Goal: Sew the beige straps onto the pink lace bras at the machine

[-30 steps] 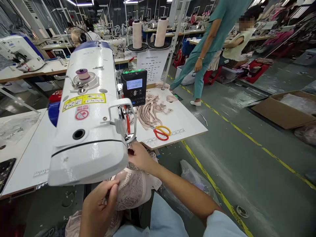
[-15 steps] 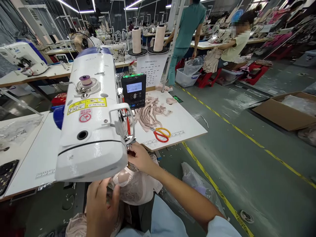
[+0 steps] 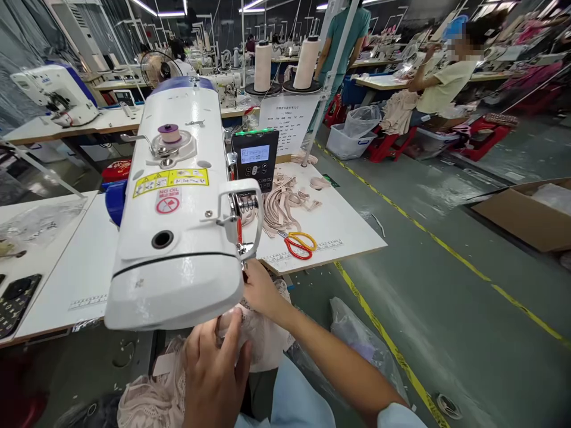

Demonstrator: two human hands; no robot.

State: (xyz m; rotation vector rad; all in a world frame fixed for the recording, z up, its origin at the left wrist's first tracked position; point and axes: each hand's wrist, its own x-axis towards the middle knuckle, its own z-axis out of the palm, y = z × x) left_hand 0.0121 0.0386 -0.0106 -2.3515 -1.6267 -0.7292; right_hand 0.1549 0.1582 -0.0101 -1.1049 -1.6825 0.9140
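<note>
A white sewing machine [image 3: 173, 220] fills the middle of the view. Below its head hangs a pale pink lace garment [image 3: 261, 339]. My left hand [image 3: 214, 374] is closed on a fold of this garment just under the machine. My right hand [image 3: 261, 291] reaches in under the machine head near the needle, fingers mostly hidden by the machine, resting on the same fabric.
On the white table [image 3: 339, 238] lie red-and-yellow scissors [image 3: 298, 244] and a heap of beige straps [image 3: 281, 205]. A control panel [image 3: 255, 157] stands beside the machine. A phone [image 3: 15, 294] lies far left. People work in the back; a cardboard box [image 3: 526, 214] sits on the right.
My left hand has moved up and right, gathering the lace closer under the machine. The view shifted a little to the left. The person in green stands further back.
</note>
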